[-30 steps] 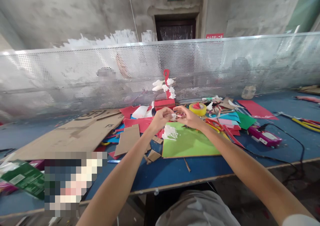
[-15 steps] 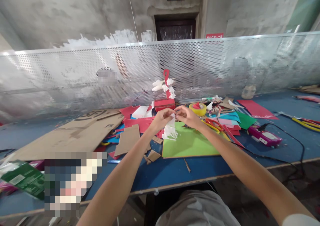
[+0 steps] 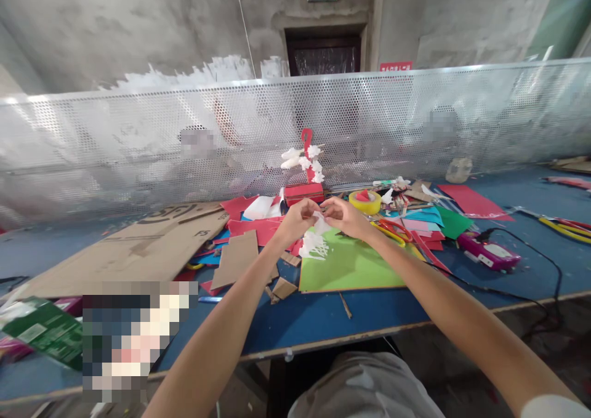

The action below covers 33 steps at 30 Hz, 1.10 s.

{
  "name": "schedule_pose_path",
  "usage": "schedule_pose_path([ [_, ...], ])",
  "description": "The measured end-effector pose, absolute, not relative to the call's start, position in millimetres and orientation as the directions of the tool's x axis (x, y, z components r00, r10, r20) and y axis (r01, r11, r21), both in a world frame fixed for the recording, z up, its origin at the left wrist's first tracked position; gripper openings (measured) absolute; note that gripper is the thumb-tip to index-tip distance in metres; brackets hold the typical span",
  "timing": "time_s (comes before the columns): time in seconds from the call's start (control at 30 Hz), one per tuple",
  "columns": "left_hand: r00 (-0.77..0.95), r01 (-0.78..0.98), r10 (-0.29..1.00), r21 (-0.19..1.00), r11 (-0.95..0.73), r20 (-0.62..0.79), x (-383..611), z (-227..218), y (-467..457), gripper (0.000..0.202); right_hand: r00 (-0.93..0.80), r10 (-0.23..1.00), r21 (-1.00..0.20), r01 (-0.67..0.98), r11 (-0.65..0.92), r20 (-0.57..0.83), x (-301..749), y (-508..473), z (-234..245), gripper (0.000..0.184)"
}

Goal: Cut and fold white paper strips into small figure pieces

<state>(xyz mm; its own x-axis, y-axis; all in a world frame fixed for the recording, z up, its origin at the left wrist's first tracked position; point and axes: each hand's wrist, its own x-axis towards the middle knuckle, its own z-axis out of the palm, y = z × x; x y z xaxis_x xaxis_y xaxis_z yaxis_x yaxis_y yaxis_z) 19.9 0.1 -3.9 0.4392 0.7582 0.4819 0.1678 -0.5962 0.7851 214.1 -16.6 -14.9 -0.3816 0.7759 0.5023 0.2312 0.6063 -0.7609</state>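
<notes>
My left hand (image 3: 299, 218) and my right hand (image 3: 344, 216) meet above the far edge of a green paper sheet (image 3: 355, 263), fingertips pinching a small white paper piece (image 3: 319, 221) between them. Below the hands a white cut-out paper shape (image 3: 314, 245) lies on the green sheet's left corner. Behind the hands stands a red block with a red stem carrying white paper blossoms (image 3: 305, 167).
Blue table (image 3: 323, 316) strewn with red paper, cardboard sheets (image 3: 133, 245), a yellow tape roll (image 3: 365, 201), red-handled scissors (image 3: 392, 228), a pink glue gun (image 3: 488, 252) with cable, coloured sheets at right. A perforated metal screen (image 3: 138, 141) runs along the back. Green packet (image 3: 44, 329) at left.
The white paper piece hung down from my fingers half a second ago; now it is gathered up shorter between both hands. Arms stay in place.
</notes>
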Motion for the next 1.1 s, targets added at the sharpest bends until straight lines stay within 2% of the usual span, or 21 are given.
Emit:
schedule_pose_path([
  [0.2, 0.461, 0.243, 0.731, 0.72, -0.65, 0.504, 17.7, -6.4, 4.8, 0.019, -0.371, 0.781, -0.771, 0.218, 0.599, 0.502, 215.7, -13.1, -17.9, 0.033],
  [0.53, 0.4, 0.266, 0.754, 0.721, -0.64, 0.521, 16.3, -7.7, 6.6, 0.016, -0.368, 0.813, -0.803, 0.231, 0.55, 0.451, 215.2, -19.7, -12.9, 0.031],
  [0.73, 0.394, 0.266, 0.75, 0.716, -0.646, 0.531, 18.0, -8.0, 5.5, 0.013, -0.367, 0.83, -0.775, 0.331, 0.539, 0.42, 215.2, -14.9, -15.4, 0.023],
  [1.1, 0.471, 0.501, 0.717, 0.513, -0.697, 0.514, 16.6, -11.0, 3.9, 0.02, -0.302, 0.807, -0.687, 0.423, 0.59, 0.507, 217.5, -13.8, -14.6, 0.015],
])
